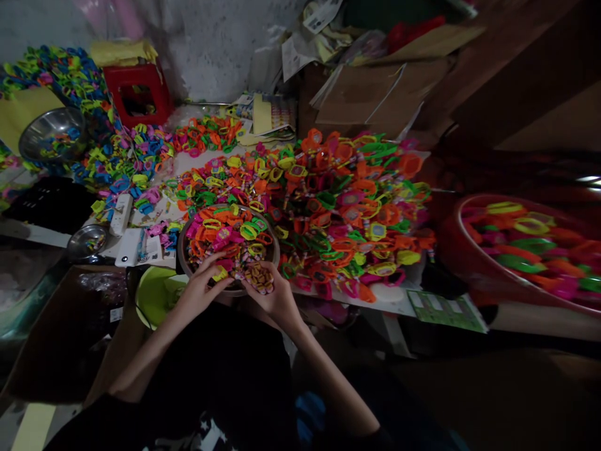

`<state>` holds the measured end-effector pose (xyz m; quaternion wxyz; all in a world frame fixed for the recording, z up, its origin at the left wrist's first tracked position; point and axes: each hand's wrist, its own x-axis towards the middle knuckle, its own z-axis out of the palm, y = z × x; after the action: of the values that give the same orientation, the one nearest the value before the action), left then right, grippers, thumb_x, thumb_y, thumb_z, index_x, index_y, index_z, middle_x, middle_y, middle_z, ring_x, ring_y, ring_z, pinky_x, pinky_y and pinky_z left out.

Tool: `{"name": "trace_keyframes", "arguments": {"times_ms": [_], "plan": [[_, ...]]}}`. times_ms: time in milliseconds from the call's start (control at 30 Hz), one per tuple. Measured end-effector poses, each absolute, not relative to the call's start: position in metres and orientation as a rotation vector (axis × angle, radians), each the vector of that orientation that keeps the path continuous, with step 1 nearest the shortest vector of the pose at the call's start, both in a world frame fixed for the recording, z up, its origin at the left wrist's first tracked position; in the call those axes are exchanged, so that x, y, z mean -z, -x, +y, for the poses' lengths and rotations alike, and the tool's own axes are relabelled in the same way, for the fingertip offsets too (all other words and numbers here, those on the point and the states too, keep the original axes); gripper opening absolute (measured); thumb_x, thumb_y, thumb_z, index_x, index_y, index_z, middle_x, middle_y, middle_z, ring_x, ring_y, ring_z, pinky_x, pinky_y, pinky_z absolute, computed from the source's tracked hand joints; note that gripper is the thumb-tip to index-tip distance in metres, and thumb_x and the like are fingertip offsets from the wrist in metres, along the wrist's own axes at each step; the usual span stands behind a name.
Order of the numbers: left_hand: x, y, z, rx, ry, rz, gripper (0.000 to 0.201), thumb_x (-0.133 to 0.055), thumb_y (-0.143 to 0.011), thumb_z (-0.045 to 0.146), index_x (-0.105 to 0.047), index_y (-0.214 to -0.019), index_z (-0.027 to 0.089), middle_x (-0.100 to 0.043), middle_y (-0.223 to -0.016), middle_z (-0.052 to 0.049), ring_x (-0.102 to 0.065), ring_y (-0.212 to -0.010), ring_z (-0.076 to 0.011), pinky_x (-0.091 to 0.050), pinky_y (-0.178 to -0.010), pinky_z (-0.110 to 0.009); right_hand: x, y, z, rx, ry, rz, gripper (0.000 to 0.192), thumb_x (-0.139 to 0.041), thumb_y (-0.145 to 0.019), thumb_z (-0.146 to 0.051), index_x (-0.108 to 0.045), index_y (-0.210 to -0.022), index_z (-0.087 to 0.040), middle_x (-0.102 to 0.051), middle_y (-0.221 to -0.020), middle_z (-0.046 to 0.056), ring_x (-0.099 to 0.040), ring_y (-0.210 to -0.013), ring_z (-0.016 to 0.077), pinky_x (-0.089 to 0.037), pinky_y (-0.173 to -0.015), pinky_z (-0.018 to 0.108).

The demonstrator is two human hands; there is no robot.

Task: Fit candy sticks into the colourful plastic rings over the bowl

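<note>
A metal bowl [183, 260] full of small neon plastic toy watches in orange, pink, yellow and green stands at the table's near edge. My left hand [200, 287] rests at the bowl's front rim, its fingers pinched on a yellow toy piece [219, 274]. Right beside it, my right hand [276, 295] grips a small stack of orange-brown pieces [260, 277] at the rim. Both hands nearly touch each other over the bowl's front.
A big heap of neon toy watches [347, 213] covers the table right of the bowl. A red basin [457, 219] of them stands far right. Blue-yellow piles [117, 163], a red stool [138, 94], steel bowls [51, 134] and a green container [153, 297] lie left. Cardboard boxes [375, 94] stand behind.
</note>
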<state>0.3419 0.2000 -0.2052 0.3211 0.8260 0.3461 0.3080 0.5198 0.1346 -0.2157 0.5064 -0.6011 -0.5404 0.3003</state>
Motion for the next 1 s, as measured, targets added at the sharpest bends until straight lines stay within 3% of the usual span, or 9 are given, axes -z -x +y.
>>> {"name": "trace_keyframes", "arguments": {"times_ms": [133, 233, 500, 733, 1000], "plan": [[0.203, -0.344, 0.196, -0.788, -2.067, 0.901, 0.024, -0.058, -0.088, 0.033, -0.057, -0.107, 0.018, -0.064, -0.103, -0.006, -0.061, -0.099, -0.017, -0.05, -0.086, -0.029, 0.214, -0.521, 0.131, -0.649, 1.479, -1.383, 0.033, -0.062, -0.077, -0.033, -0.05, -0.104, -0.019, -0.069, -0.092, 0.007, -0.068, -0.081, 0.0187, -0.054, -0.071, 0.025], [0.205, -0.344, 0.193, -0.748, -2.045, 0.946, 0.022, -0.059, -0.086, 0.036, -0.06, -0.102, 0.019, -0.066, -0.1, -0.003, -0.063, -0.091, -0.0158, -0.052, -0.073, -0.023, 0.212, -0.524, 0.128, -0.57, 1.515, -1.473, 0.035, -0.06, -0.077, -0.029, -0.05, -0.109, -0.019, -0.068, -0.092, 0.006, -0.067, -0.077, 0.0179, -0.053, -0.07, 0.025], [0.199, -0.339, 0.194, -0.648, -2.245, 0.921, 0.026, -0.061, -0.086, 0.034, -0.058, -0.109, 0.023, -0.067, -0.107, -0.001, -0.064, -0.097, -0.0155, -0.051, -0.086, -0.025, 0.196, -0.534, 0.125, -0.302, 1.47, -1.829, 0.038, -0.055, -0.075, -0.018, -0.054, -0.113, -0.017, -0.067, -0.093, 0.008, -0.065, -0.08, 0.0194, -0.052, -0.072, 0.027], [0.195, -0.338, 0.192, -0.633, -2.276, 0.966, 0.034, -0.061, -0.085, 0.036, -0.049, -0.114, 0.022, -0.067, -0.107, -0.003, -0.066, -0.094, -0.0178, -0.053, -0.079, -0.027, 0.184, -0.537, 0.124, -0.123, 1.363, -2.003, 0.033, -0.051, -0.078, -0.011, -0.054, -0.111, -0.014, -0.066, -0.09, 0.01, -0.063, -0.079, 0.0214, -0.051, -0.07, 0.031], [0.189, -0.338, 0.194, -0.684, -2.448, 0.872, 0.025, -0.057, -0.088, 0.035, -0.054, -0.108, 0.021, -0.067, -0.105, -0.004, -0.065, -0.096, -0.0175, -0.052, -0.083, -0.029, 0.179, -0.537, 0.123, -0.03, 1.322, -2.095, 0.042, -0.048, -0.073, -0.003, -0.052, -0.114, -0.013, -0.065, -0.097, 0.011, -0.061, -0.086, 0.0223, -0.05, -0.075, 0.034]]}}
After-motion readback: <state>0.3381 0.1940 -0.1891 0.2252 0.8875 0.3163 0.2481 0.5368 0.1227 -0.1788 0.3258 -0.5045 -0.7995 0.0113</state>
